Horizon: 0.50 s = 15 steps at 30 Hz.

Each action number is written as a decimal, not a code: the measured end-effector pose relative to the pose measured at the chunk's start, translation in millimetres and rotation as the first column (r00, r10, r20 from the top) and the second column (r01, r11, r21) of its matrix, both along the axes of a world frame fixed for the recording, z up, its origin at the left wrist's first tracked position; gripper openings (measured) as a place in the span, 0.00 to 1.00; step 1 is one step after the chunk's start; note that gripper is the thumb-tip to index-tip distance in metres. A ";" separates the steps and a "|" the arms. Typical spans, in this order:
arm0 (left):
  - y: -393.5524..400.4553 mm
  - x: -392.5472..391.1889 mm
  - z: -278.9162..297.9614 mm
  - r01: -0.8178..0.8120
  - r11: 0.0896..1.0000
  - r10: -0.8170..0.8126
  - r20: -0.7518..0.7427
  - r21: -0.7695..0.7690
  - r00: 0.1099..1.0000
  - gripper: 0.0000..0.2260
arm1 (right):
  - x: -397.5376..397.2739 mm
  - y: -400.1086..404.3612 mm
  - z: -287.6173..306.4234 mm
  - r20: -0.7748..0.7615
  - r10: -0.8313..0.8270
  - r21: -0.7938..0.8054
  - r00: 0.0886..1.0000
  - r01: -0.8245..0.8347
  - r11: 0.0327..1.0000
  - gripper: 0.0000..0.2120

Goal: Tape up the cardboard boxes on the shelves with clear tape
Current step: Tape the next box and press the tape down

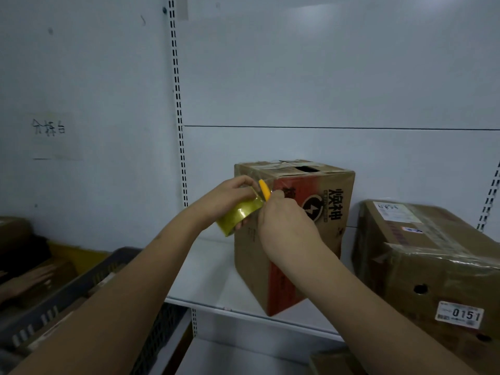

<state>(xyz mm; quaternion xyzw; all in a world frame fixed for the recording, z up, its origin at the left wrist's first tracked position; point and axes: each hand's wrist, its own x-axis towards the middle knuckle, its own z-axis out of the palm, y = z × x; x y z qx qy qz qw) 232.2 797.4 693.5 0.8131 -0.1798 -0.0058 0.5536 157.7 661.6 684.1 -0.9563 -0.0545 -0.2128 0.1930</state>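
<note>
Right hand (pixel 281 212) covering most of the yellow tool (pixel 264 188), its blade unseen. Tape roll (pixel 239 215) partly hidden behind left hand (pixel 230 196). Parcel (pixel 433 266) cut off at right edge; label (pixel 397 211) print too small to read.

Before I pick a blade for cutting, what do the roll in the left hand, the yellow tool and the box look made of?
Tape roll: seems thin glossy plastic film, yellowish where layered, with bright glare.
Yellow tool: probably smooth hard plastic, uniformly coloured; no blade shows.
Box: matte brown corrugated cardboard with red print, creased flaps and shiny old tape on top.
</note>
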 end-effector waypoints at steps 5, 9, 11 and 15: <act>2.3 5.7 -0.9 -0.015 0.999 0.016 -0.022 0.032 1.000 0.10 | 7.8 2.2 -3.4 -0.085 -0.041 0.012 0.995 0.042 0.999 0.10; 1.9 7.8 3.9 -0.062 0.995 0.058 0.065 0.075 0.996 0.06 | 4.6 -9.3 -6.3 -0.128 -0.027 -0.081 0.991 0.017 0.997 0.06; 4.4 12.1 -3.5 -0.114 0.977 0.091 0.130 0.181 0.987 0.05 | -1.5 -18.3 -16.7 -0.173 -0.006 -0.113 0.985 -0.014 0.994 0.10; 8.0 12.9 -30.5 -0.130 0.976 0.117 0.088 0.174 0.989 0.05 | -18.9 -32.2 -42.1 0.027 0.069 0.042 0.997 -0.070 0.997 0.10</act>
